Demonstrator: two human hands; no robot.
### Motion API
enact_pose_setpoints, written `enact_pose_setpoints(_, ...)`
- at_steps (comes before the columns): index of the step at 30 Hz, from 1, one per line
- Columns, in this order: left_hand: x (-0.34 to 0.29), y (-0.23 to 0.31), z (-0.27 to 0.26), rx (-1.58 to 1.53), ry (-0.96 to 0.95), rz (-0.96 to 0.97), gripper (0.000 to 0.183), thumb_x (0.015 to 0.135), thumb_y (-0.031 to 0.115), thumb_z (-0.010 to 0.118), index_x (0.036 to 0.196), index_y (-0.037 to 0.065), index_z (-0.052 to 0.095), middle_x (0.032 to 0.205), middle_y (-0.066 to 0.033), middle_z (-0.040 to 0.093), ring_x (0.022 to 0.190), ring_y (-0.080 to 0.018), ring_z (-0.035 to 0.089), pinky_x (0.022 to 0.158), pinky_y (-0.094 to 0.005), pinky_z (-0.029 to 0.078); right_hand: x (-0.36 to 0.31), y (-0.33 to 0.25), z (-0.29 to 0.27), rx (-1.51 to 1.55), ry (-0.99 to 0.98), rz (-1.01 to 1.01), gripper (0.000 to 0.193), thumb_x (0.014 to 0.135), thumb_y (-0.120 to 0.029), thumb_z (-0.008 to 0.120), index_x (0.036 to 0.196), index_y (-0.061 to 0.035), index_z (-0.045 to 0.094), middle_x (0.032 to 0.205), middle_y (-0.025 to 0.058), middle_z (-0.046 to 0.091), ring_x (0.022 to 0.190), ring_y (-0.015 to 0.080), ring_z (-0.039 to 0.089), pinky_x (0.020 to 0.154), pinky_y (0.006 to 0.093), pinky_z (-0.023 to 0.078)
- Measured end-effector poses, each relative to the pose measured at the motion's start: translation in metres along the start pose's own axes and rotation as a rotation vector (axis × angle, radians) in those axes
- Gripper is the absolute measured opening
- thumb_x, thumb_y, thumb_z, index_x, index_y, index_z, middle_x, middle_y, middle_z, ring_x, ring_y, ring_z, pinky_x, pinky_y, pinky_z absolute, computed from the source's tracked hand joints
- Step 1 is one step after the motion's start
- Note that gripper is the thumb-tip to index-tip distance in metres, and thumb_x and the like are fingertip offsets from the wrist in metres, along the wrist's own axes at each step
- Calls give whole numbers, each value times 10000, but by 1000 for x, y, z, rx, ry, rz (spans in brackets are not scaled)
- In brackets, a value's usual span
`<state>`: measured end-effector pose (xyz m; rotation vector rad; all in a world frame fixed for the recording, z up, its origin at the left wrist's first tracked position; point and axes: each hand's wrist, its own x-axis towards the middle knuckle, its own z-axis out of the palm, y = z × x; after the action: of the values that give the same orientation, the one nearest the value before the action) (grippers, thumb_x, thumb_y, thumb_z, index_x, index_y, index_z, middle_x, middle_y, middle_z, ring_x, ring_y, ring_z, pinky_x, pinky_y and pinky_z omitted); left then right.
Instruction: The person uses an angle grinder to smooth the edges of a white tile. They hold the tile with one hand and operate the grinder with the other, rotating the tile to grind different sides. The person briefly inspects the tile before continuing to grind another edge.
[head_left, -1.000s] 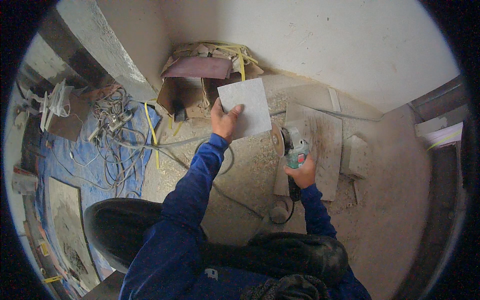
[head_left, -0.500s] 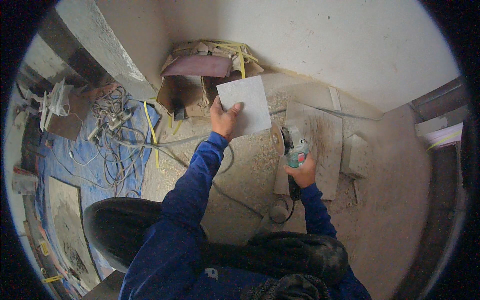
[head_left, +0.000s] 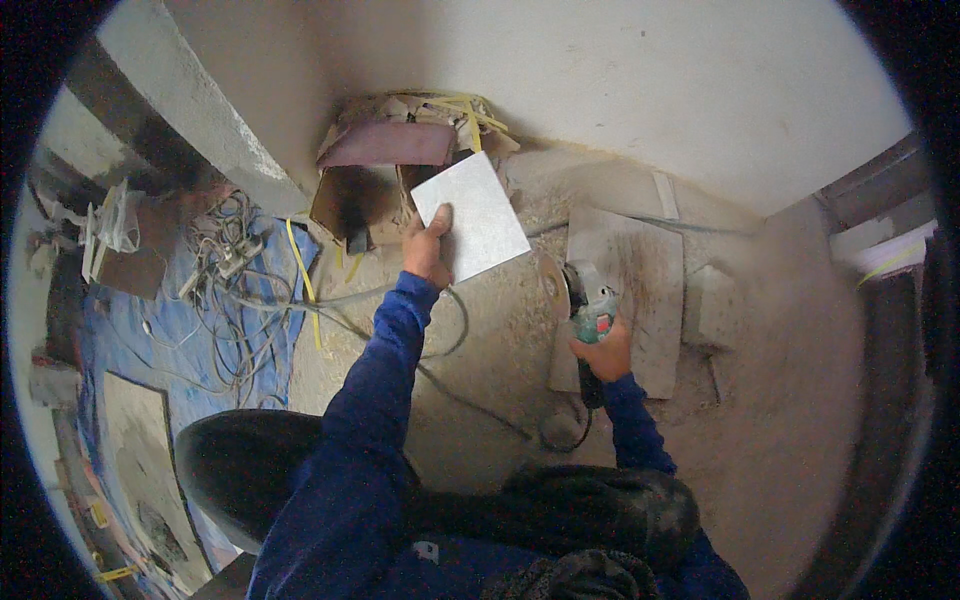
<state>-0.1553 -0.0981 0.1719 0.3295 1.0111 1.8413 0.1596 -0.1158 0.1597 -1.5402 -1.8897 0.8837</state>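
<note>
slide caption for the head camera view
A light-grey square tile in the left grip, a green-and-black angle grinder in the right grip, above a dusty brownish floor.

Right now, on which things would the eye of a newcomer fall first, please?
Probably on the pale square tile held in the left hand, bright near the middle of the view. Lower and to its right, the right hand grips an angle grinder with a round disc. Next may come the tangled cables lying on the blue sheet at the left.
</note>
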Motion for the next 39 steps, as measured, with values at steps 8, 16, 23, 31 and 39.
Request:
enact_pose_setpoints(8,9,-18,-28,-254,-124,-332,344,936,468,457,1051,164,568,794,-45,557,630,-169,554,509,-342,478,-9,6,-10,-77,14,137,849,491,-318,855,1187,-2,486,1063,167,606,972,344,595,853,418,477)
enact_pose_setpoints(16,28,-45,-50,-868,-836,-473,409,937,435,377,1142,142,577,714,-50,467,600,-198,464,499,-309,404,-11,24,-9,-192,117,107,693,525,-227,818,1101,8,513,983,155,632,902,298,624,809,389,488)
enact_pose_setpoints(23,15,-30,-33,-831,-905,-440,421,954,369,377,1151,14,486,692,-43,453,572,-182,472,450,-319,433,-11,24,-15,-42,34,151,850,490,-232,837,1215,9,464,1092,203,582,1017,373,571,877,421,466)
enact_pose_setpoints(31,21,-37,-41,-807,-883,-460,486,902,498,441,1111,76,558,744,-65,469,616,-200,483,484,-328,419,-10,43,-8,-101,89,114,876,481,-289,847,1206,15,460,1046,212,591,980,392,573,856,461,461)
enact_pose_setpoints(39,4,-36,-13,229,225,-122,731,867,673,409,1053,-9,596,851,-91,603,726,-207,579,655,-342,478,-11,19,-10,-57,78,59,835,521,-319,833,1204,-1,474,1027,183,617,948,364,596,824,442,478)
